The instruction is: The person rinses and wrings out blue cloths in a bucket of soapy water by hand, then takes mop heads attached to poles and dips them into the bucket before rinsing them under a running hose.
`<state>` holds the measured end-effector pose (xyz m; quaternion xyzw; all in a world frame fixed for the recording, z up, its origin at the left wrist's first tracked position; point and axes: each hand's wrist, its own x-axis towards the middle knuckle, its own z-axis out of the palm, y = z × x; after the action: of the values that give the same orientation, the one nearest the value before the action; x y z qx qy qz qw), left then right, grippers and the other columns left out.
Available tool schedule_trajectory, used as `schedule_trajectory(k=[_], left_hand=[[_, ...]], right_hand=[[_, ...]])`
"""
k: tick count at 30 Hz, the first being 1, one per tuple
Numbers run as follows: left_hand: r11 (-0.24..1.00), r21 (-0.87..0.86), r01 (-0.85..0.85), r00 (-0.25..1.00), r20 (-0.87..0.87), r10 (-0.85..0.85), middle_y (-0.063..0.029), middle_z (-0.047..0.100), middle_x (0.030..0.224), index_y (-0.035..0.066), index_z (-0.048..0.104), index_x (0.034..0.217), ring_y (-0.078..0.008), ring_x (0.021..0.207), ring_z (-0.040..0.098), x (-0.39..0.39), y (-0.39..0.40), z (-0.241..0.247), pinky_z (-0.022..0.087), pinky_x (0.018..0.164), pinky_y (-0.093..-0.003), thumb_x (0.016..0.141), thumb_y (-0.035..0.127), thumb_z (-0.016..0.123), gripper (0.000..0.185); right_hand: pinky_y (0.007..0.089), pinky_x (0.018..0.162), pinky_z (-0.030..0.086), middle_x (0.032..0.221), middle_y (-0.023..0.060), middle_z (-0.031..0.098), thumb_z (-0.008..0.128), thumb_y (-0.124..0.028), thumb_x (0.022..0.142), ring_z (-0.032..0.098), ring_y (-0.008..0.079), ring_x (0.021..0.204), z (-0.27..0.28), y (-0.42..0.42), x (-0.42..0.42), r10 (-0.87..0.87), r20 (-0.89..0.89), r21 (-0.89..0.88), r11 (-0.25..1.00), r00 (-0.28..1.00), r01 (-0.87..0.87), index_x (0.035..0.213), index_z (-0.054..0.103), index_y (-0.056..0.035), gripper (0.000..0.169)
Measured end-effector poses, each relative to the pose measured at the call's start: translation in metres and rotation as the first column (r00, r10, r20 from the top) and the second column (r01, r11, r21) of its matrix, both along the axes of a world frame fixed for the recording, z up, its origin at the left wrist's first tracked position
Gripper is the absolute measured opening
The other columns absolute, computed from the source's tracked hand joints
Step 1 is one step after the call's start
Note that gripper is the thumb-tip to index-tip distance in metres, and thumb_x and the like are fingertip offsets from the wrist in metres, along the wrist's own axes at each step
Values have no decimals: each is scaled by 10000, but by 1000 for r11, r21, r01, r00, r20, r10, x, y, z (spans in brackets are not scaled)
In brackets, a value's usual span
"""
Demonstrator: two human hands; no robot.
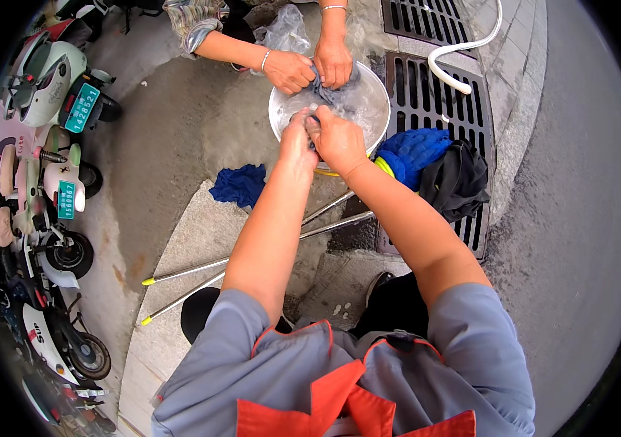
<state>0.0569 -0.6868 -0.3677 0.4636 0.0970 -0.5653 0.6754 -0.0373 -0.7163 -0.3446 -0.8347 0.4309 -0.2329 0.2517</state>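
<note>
A round metal basin (383,101) of cloudy water stands before me. My left hand (298,139) and my right hand (339,136) meet over its near side, both closed around a small dark cloth (313,143) that is mostly hidden by my fingers. At the basin's far side a co-worker's two hands grip a grey-blue cloth (334,94) in the water. A dark blue cloth (239,184) lies on the wet ground to the left. Blue cloths (417,153) and a black cloth (455,177) are heaped on the right.
Metal poles (184,271) with yellow tips lie on the ground beneath my arms. Drain grates (436,98) and a white hose (449,48) are at the right, beyond them a kerb and road. Parked scooters (53,87) line the left. A clear plastic bag (288,33) lies behind the basin.
</note>
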Motion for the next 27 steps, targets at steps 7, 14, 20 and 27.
schedule_trajectory(k=[7, 14, 20, 27], left_hand=[[999, 32, -21, 995, 94, 18, -99, 580, 1098, 79, 494, 1139, -247, 922, 596, -1, -4, 2, 488, 804, -440, 869, 283, 561, 345], [984, 170, 46, 998, 37, -53, -112, 527, 1210, 61, 451, 1203, -295, 1098, 513, 10, -8, -16, 341, 957, -544, 886, 317, 510, 412], [996, 75, 50, 999, -11, -49, -133, 588, 1024, 29, 524, 1032, -275, 947, 581, 7, -7, -1, 480, 815, -427, 874, 363, 527, 369], [994, -78, 75, 990, -113, -84, -74, 610, 874, 84, 551, 951, -223, 777, 610, 7, 0, -1, 504, 731, -391, 894, 346, 507, 271]], right_hand=[[471, 774, 468, 925, 237, 633, 496, -455, 877, 603, 388, 906, -34, -51, -7, -257, -97, 336, 901, 961, 275, 998, 584, -64, 419], [416, 845, 472, 1053, 212, 609, 588, -123, 777, 598, 355, 971, -53, -48, -6, -25, -381, 257, 957, 924, 132, 1151, 556, -91, 376], [421, 807, 460, 941, 200, 633, 629, -183, 763, 587, 370, 921, -13, -13, -6, 202, 322, 384, 865, 925, -323, 1036, 592, -61, 301], [482, 699, 461, 817, 230, 616, 574, -295, 839, 580, 423, 795, 13, 12, -3, 82, 121, 104, 990, 989, -94, 904, 591, -49, 254]])
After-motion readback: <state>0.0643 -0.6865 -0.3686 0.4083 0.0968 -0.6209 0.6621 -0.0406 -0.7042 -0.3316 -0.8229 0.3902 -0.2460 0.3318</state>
